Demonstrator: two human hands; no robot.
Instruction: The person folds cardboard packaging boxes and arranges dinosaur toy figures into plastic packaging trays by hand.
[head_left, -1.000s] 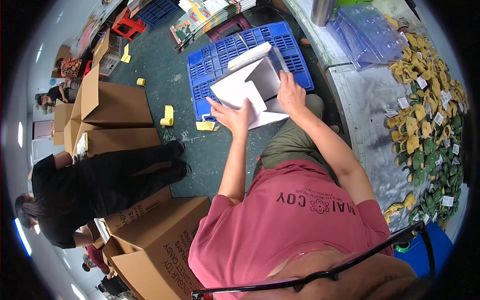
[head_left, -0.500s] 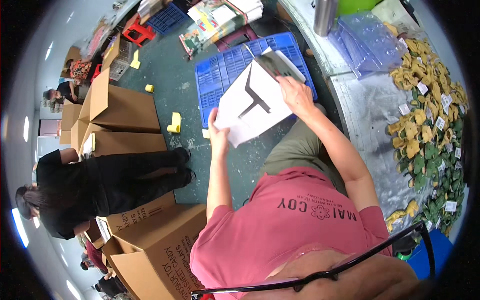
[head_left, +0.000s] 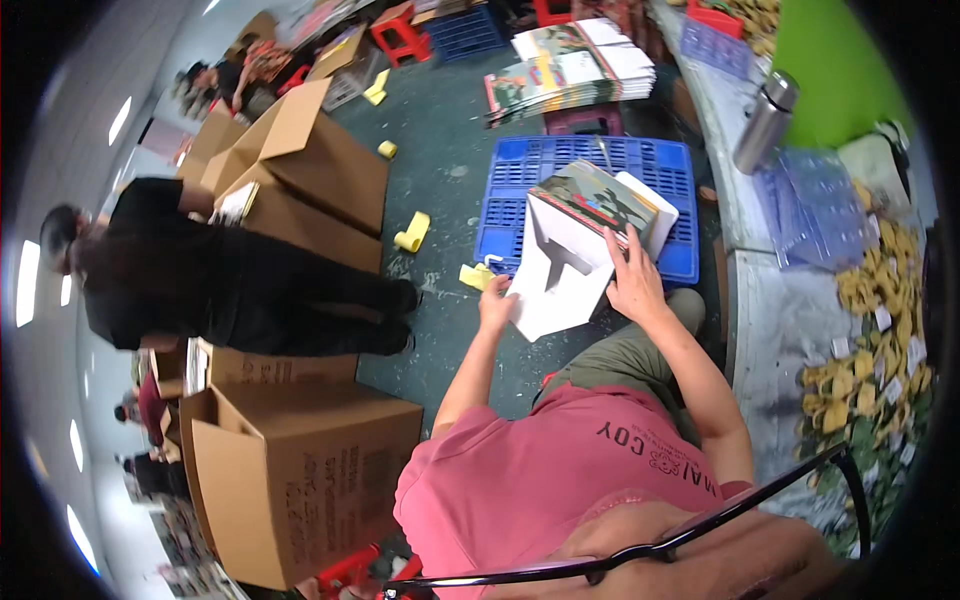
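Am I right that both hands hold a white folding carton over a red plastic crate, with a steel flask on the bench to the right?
Not quite: in the head view the plastic crate is blue, not red. Both the left hand and right hand do hold the white carton, and the steel flask stands on the bench.

White folding carton [head_left: 575,262], printed colourful face, half-folded, tilted above blue crate

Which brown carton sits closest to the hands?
The open brown carton at the lower left, flaps up, just beside the person's left arm. The other cartons lie farther up the floor, behind the person in black.
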